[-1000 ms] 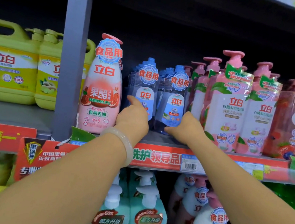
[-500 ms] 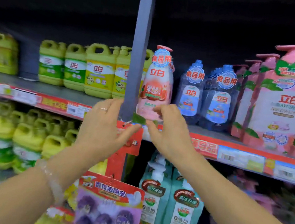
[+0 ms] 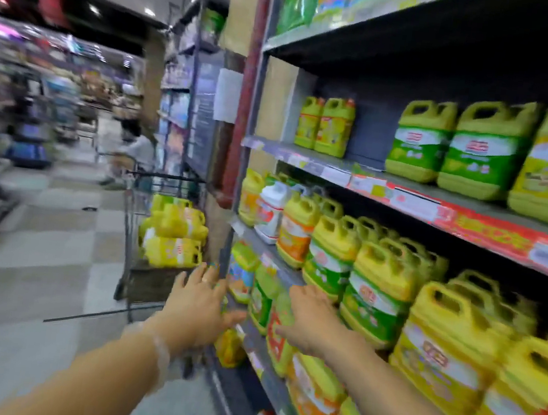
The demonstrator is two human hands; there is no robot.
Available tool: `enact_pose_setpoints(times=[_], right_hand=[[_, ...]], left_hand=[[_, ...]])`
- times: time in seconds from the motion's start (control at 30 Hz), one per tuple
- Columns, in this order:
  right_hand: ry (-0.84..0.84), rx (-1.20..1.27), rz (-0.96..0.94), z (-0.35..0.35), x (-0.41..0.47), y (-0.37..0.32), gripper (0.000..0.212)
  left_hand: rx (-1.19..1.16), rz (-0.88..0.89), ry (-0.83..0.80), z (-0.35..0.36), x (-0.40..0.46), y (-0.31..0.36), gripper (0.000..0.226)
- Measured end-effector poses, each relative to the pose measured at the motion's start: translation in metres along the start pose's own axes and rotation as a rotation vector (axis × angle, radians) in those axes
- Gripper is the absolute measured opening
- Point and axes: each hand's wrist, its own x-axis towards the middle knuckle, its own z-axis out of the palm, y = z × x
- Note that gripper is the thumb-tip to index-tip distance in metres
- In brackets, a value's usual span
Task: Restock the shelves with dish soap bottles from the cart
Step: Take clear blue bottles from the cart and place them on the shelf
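Observation:
A metal cart [image 3: 139, 280] stands in the aisle ahead on the left, holding several yellow dish soap jugs [image 3: 174, 234]. The shelves [image 3: 405, 197] run along my right, stocked with rows of yellow and green dish soap jugs [image 3: 376, 289]. My left hand [image 3: 200, 305] is stretched forward with spread, straight fingers and holds nothing; it hovers between the cart and the shelf post. My right hand [image 3: 314, 319] is also held out flat and empty, in front of the jugs on the lower shelf. The whole view is motion-blurred.
A red-grey shelf upright [image 3: 249, 101] stands just right of the cart. A person [image 3: 134, 152] crouches farther down the aisle by another cart. Blurred displays [image 3: 4, 140] line the aisle's left side. The tiled floor [image 3: 32, 281] stretches between.
My view has swung left from the pink and blue pump bottles toward the aisle and cart. Both hands have left the shelf edge tag and now reach forward, empty.

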Motion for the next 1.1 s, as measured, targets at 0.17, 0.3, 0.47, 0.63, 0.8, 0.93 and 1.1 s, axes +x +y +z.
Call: enact_pose_setpoints(times=[0.17, 0.3, 0.47, 0.63, 0.8, 0.93, 1.1], right_hand=[[-0.139, -0.020, -0.166, 0.040, 0.106, -0.116, 0.069], [-0.185, -0.010, -0.256, 0.061, 0.175, -0.187, 0.060], [-0.295, -0.012, -0.306, 0.091, 0.257, -0.238, 0.061], [-0.304, -0.005, -0.336, 0.121, 0.367, -0.271, 0.057], [-0.359, 0.031, -0.356, 0.133, 0.498, -0.309, 0.058], [-0.348, 0.055, -0.369, 0.134, 0.596, -0.344, 0.047], [-0.412, 0.027, -0.409, 0.160, 0.694, -0.390, 0.048]], left_hand=[[0.068, -0.128, -0.150, 0.024, 0.033, -0.144, 0.096], [0.068, -0.186, -0.212, 0.035, 0.061, -0.229, 0.081], [0.032, -0.203, -0.263, 0.056, 0.110, -0.291, 0.077], [0.010, -0.228, -0.282, 0.082, 0.187, -0.350, 0.077], [0.023, -0.333, -0.293, 0.086, 0.283, -0.432, 0.080], [0.036, -0.399, -0.261, 0.082, 0.356, -0.496, 0.079], [-0.002, -0.442, -0.322, 0.116, 0.432, -0.570, 0.078]])
